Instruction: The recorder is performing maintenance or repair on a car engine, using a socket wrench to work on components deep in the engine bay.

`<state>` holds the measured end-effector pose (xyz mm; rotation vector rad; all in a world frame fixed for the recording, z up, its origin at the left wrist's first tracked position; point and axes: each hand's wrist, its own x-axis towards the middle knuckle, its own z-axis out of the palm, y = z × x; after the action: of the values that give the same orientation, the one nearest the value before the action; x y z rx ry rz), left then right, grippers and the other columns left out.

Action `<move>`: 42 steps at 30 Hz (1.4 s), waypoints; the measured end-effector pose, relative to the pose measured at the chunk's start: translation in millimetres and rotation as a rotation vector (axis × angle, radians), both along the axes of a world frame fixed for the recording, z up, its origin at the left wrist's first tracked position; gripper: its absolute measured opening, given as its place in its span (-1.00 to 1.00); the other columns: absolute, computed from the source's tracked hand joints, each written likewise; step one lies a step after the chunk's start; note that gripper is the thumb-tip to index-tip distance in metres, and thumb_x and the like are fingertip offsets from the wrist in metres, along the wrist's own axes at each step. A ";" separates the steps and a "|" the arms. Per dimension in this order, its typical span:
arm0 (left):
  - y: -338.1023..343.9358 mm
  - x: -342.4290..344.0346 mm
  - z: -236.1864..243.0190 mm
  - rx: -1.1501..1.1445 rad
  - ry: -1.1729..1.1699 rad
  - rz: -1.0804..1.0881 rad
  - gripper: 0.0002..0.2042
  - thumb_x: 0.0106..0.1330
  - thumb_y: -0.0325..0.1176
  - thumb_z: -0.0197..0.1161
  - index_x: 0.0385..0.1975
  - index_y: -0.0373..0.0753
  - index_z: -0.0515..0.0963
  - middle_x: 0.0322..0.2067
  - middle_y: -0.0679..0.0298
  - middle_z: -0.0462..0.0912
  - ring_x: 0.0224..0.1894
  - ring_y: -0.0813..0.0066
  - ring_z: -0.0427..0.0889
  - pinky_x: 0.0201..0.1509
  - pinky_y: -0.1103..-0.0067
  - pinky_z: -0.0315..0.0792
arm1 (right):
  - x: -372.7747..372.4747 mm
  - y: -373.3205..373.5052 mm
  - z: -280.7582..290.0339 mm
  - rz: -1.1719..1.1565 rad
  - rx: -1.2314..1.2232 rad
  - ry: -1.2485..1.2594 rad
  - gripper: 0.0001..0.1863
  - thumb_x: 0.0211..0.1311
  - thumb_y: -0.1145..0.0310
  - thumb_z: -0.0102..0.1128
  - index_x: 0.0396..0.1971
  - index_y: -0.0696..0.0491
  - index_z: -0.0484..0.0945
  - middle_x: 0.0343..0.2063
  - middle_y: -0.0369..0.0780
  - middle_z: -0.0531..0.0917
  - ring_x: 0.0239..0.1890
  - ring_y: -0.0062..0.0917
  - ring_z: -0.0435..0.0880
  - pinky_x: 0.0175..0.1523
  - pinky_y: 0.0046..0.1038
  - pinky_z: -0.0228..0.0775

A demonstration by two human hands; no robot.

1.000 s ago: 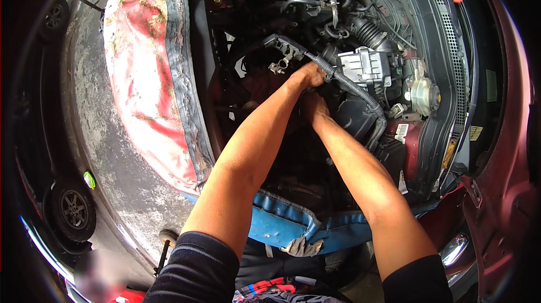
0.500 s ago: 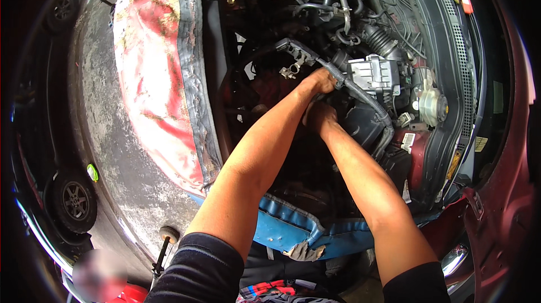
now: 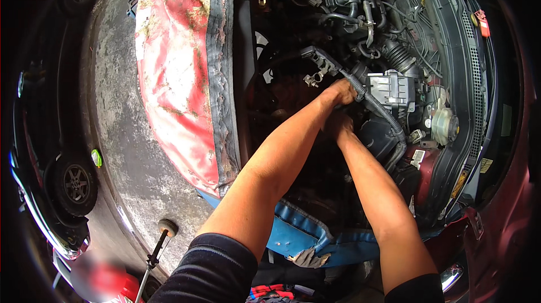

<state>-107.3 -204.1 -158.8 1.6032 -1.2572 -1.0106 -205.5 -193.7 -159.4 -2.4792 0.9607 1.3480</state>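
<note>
Both of my arms reach into the engine bay of a car with its bonnet up. My left hand [image 3: 342, 92] is beside a thick corrugated cable sleeve [image 3: 378, 110], its fingers bent down out of sight. Just nearer to me, my right hand [image 3: 340, 125] sits lower in shadow; its fingers are hidden. Whatever either hand touches down there is too dark to make out. Loose battery terminal clamps [image 3: 314, 79] hang from the cable end, left of my left hand. To its right is a silver-grey finned metal box [image 3: 391, 90].
A red fender cover [image 3: 176, 94] with a worn grey edge lies over the car's front. A blue cover [image 3: 298, 229] drapes the near side. A ribbed air hose [image 3: 399, 58] and a fluid reservoir [image 3: 445, 125] are at right. Another person in red is at lower left, blurred.
The whole view has shifted, so the car and my arms appear farther right and slightly lower. My hands stay at nearly the same spot in the engine bay.
</note>
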 end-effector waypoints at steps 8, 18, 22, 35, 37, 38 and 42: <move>-3.1 -3.6 -3.5 0.066 0.095 -0.015 -0.79 0.04 -0.57 0.08 -0.35 -0.33 0.61 -0.36 -0.03 0.67 -0.25 0.16 0.63 -0.14 0.35 0.50 | 2.0 0.7 20.3 0.018 0.035 0.006 -0.48 0.20 0.06 0.02 0.10 0.01 0.52 0.08 -0.07 0.59 0.13 -0.36 0.59 0.14 -0.28 0.48; -14.4 -9.7 -24.6 0.079 0.057 0.020 -0.73 0.13 -0.48 0.08 -0.17 -0.25 0.61 -0.17 -0.01 0.66 -0.04 0.05 0.61 -0.01 0.36 0.51 | 4.3 4.6 22.7 0.088 0.008 0.020 -0.57 0.29 0.16 -0.05 0.06 0.01 0.55 0.04 -0.13 0.62 0.12 -0.33 0.60 0.16 -0.29 0.47; -19.4 -16.0 -20.0 0.063 0.068 -0.014 -0.74 0.08 -0.52 0.11 -0.23 -0.26 0.63 -0.20 -0.04 0.67 -0.04 0.07 0.61 0.02 0.36 0.49 | 0.6 -5.5 24.7 -0.061 0.011 0.026 -0.58 0.28 0.17 -0.04 0.05 0.00 0.56 0.04 -0.12 0.63 0.11 -0.33 0.61 0.16 -0.29 0.48; -31.0 -27.9 -56.2 -0.082 0.069 0.001 -0.78 0.12 -0.39 0.15 -0.26 -0.24 0.64 -0.25 0.02 0.69 -0.16 0.13 0.64 -0.04 0.36 0.50 | -2.6 -4.0 12.9 -0.064 0.002 0.056 -0.55 0.27 0.12 0.00 0.09 0.00 0.51 0.06 -0.10 0.60 0.12 -0.33 0.59 0.15 -0.29 0.47; -29.2 -26.2 -59.2 -0.075 -0.030 0.047 -0.78 0.13 -0.35 0.16 -0.27 -0.24 0.64 -0.29 0.04 0.69 -0.19 0.15 0.63 -0.08 0.37 0.49 | 4.2 2.4 16.5 0.002 0.008 0.090 -0.46 0.23 0.08 0.10 0.18 -0.02 0.42 0.15 -0.13 0.54 0.18 -0.38 0.55 0.17 -0.33 0.47; -27.7 -24.4 -59.8 -0.072 -0.036 0.050 -0.78 0.13 -0.35 0.16 -0.27 -0.24 0.64 -0.29 0.04 0.69 -0.19 0.15 0.63 -0.08 0.37 0.49 | 6.5 2.5 18.6 0.005 0.022 0.080 -0.47 0.25 0.09 0.07 0.19 -0.01 0.41 0.16 -0.13 0.53 0.18 -0.39 0.55 0.17 -0.33 0.47; -15.2 -12.5 -49.7 -0.083 0.099 0.110 -0.76 0.18 -0.27 0.15 -0.25 -0.23 0.65 -0.28 0.05 0.69 -0.19 0.14 0.64 -0.07 0.35 0.49 | 19.4 4.3 24.2 -0.093 0.076 0.034 -0.57 0.32 0.15 -0.12 0.04 0.01 0.57 0.01 -0.06 0.63 0.09 -0.26 0.62 0.14 -0.22 0.48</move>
<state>-119.8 -219.3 -208.5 1.5226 -1.1174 -0.9454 -186.1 -189.3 -135.2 -2.3334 0.9989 1.3751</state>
